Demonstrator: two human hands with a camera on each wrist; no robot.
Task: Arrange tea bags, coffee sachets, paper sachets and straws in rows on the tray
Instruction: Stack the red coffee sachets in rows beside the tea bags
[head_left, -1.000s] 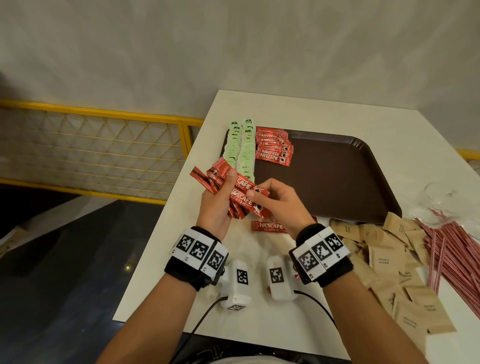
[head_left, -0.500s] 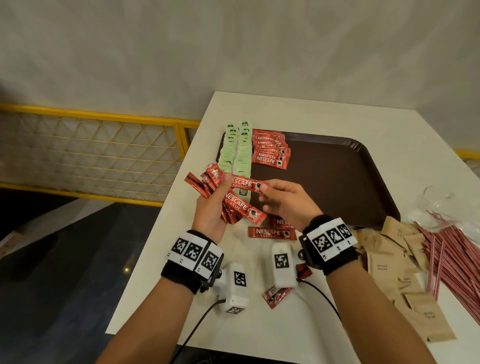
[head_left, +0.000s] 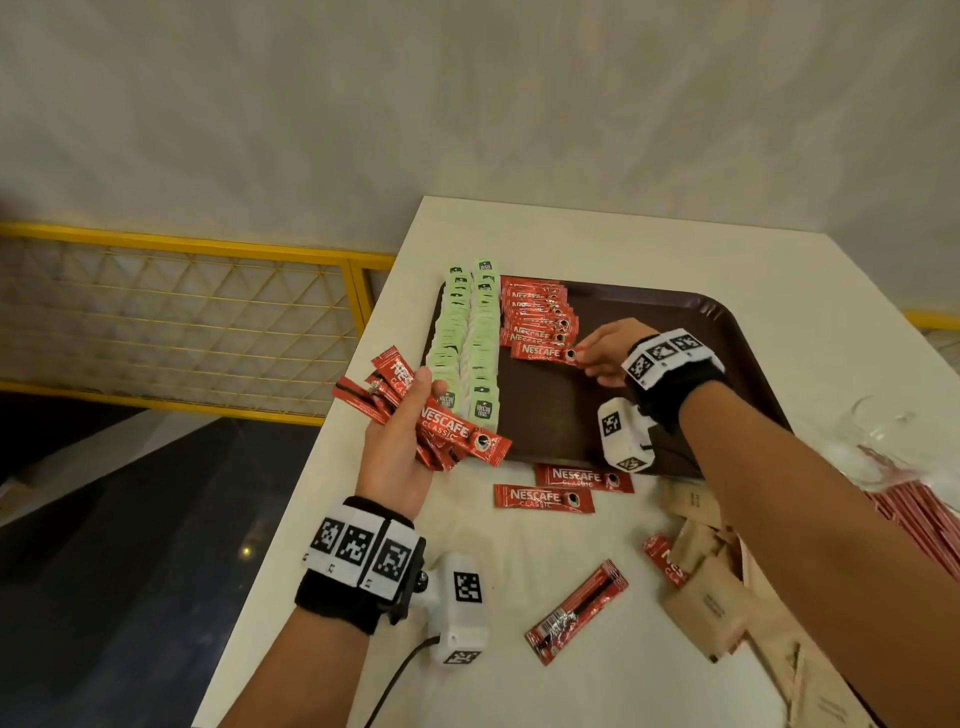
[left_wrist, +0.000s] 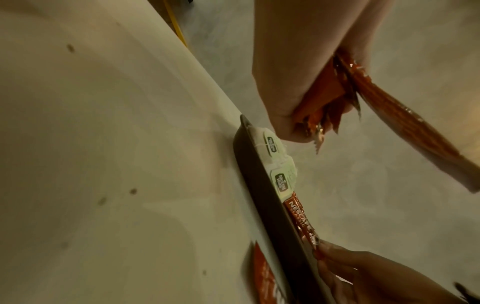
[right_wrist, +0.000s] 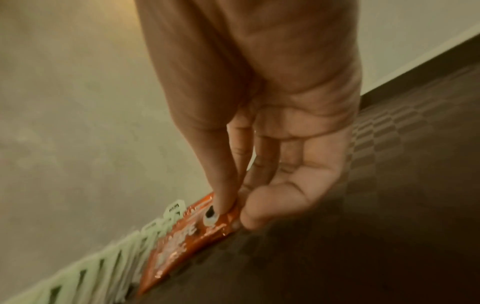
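The tray (head_left: 675, 312) looks like dark brown plastic, its floor embossed with a fine woven check, dull rather than shiny. The coffee sachets (head_left: 535, 317) at its 11 o'clock are glossy red foil that catches the light, as is the crinkled bundle (head_left: 447, 431) in the left hand (head_left: 397, 452). The tea bags (head_left: 467, 338) at 9 o'clock show matt pale green paper tags. The paper sachets (head_left: 711, 597) at 5 o'clock are matt brown kraft paper. The tabletop (head_left: 571, 239) is smooth, off-white, faintly sheened. Wristbands (head_left: 358, 556) look like black cloth
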